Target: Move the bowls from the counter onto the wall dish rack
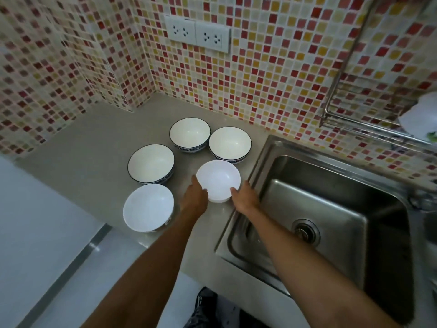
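Five bowls stand on the grey stone counter (89, 147) in the corner of a wall of small red, yellow and white mosaic tiles (272, 86). The plain white bowl (218, 179) nearest the steel sink (331, 209) is between both hands: the left hand (195, 200) touches its left side with the fingers spread around the rim, and the right hand (244, 200) touches its right side in the same way, so the two hands hold this bowl together. I cannot tell if the bowl rests on the counter or is a little lifted. Another white bowl (148, 208) stands near the front edge, left of the left forearm. Behind it is a white bowl with a dark rim (151, 163), and further back two white bowls with blue pattern outside, one at the back (190, 133) and one to its right (229, 144), just beside each other. The metal wall dish rack (350, 119) hangs on the tiles above the sink, at the right, well apart from the bowls. Two white sockets (197, 34) are on the wall above.
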Demonstrator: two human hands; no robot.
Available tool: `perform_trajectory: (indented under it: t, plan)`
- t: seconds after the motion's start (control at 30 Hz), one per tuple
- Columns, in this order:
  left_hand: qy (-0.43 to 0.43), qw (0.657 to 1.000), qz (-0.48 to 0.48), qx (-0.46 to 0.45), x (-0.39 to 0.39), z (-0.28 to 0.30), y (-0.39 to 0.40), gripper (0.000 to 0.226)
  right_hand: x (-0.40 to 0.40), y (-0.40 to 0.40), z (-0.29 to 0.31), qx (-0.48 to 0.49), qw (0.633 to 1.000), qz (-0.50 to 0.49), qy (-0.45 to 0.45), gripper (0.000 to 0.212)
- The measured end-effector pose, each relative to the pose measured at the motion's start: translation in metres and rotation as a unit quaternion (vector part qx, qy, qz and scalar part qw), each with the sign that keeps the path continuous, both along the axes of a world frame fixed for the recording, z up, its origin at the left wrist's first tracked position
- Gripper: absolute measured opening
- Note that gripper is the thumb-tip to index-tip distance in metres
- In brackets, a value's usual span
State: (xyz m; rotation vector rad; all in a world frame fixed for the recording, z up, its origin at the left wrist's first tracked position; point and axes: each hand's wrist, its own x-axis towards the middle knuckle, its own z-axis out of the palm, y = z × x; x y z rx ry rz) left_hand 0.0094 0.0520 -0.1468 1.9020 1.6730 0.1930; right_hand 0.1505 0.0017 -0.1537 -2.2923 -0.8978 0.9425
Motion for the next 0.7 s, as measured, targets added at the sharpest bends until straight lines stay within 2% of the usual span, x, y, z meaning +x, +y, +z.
perform_trajectory:
  t: [0.13,0.2,0.27,0.4,0.47,0.57,0.7]
  plan:
    - [-0.04,0.999,0.002,-0.006,0.004,0.003,0.0,0.063,0.017,0.007,-0.033,0.033,0.993,-0.059,0.095,0.053]
    - [-0.085,0.996,0.019,0.005,0.007,0.005,-0.002,0.054,0.012,-0.01,0.005,0.067,0.986,-0.091,0.125,0.032]
    - [-0.147,0.989,0.02,0.002,0.014,0.016,-0.006,0.044,0.014,-0.028,0.03,0.098,0.977,-0.113,0.152,0.022]
    - [-0.336,0.933,0.01,-0.131,0.043,0.059,-0.026,0.054,0.035,-0.064,0.063,0.165,0.963,-0.126,0.17,0.022]
    - [-0.391,0.911,-0.021,-0.132,0.064,0.081,-0.037,0.048,0.05,-0.079,0.083,0.197,0.958,-0.133,0.158,0.025]
    - [-0.46,0.883,-0.055,-0.078,0.096,0.125,-0.057,0.031,0.077,-0.106,0.118,0.27,0.946,-0.148,0.099,0.021]
    - [-0.553,0.825,-0.107,-0.04,0.131,0.177,-0.072,0.044,0.12,-0.142,0.171,0.376,0.901,-0.186,-0.112,0.025]
